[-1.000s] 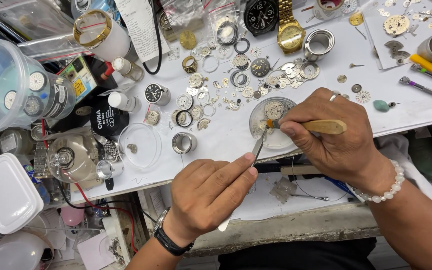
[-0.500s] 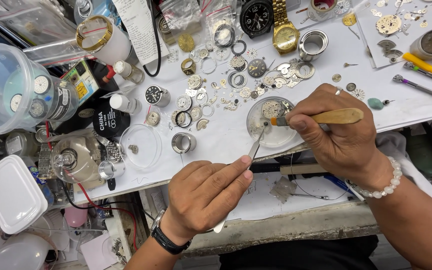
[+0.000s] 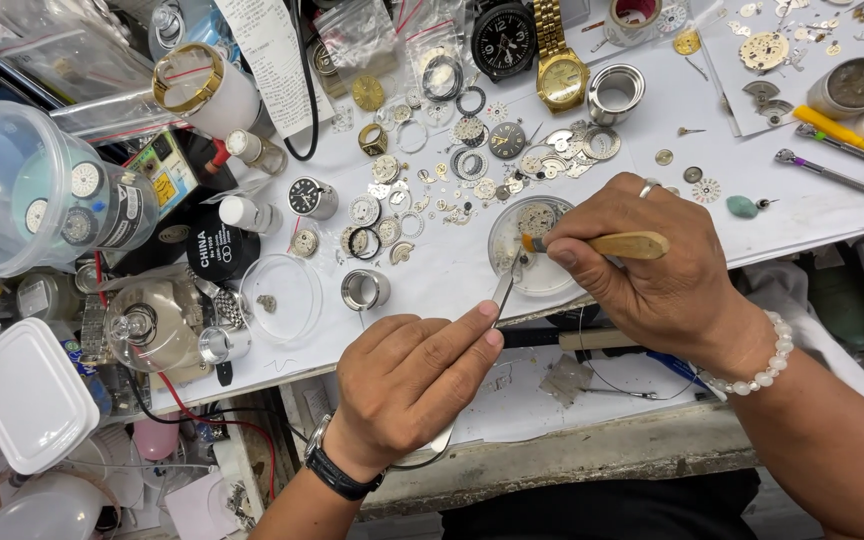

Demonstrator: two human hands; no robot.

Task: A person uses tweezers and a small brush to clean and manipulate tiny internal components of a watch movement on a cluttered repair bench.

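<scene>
shiny metal tweezers (image 3: 503, 292), wooden brush handle (image 3: 628, 244), clear glass dish (image 3: 530, 247)

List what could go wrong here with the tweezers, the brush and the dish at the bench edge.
1. The dish sits at the bench edge; a push from the brush in the right hand might slide it off.
2. The tweezers in the left hand press a small part that could spring away among the loose parts.
3. A wrist could sweep those parts to the floor.
</scene>
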